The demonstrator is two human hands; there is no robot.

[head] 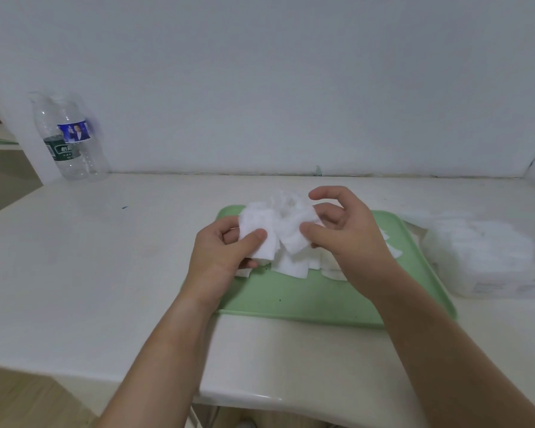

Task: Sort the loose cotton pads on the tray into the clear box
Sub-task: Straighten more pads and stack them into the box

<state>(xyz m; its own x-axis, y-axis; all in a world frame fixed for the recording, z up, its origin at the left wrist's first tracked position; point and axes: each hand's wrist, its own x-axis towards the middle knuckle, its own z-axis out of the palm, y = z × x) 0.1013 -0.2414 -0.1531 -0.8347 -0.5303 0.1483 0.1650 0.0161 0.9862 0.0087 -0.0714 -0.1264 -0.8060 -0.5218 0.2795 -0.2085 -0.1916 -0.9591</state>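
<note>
A green tray (pixel 306 299) lies on the white table with several loose white cotton pads (pixel 294 268) on it. Above the tray's far left part, my left hand (pixel 223 251) pinches a bunch of white cotton pads (pixel 261 230), thumb on top. My right hand (pixel 345 227) holds the right side of the same bunch (pixel 294 233) between thumb and fingers, its index finger lifted. More pads (pixel 392 247) peek out behind my right wrist. The clear box (pixel 488 257), holding white pads, stands on the table just right of the tray.
Two clear plastic water bottles (pixel 70 134) stand at the back left against the wall. The table's rounded front edge (pixel 244 396) runs below my forearms, with wooden floor to the lower left. A wall closes off the back.
</note>
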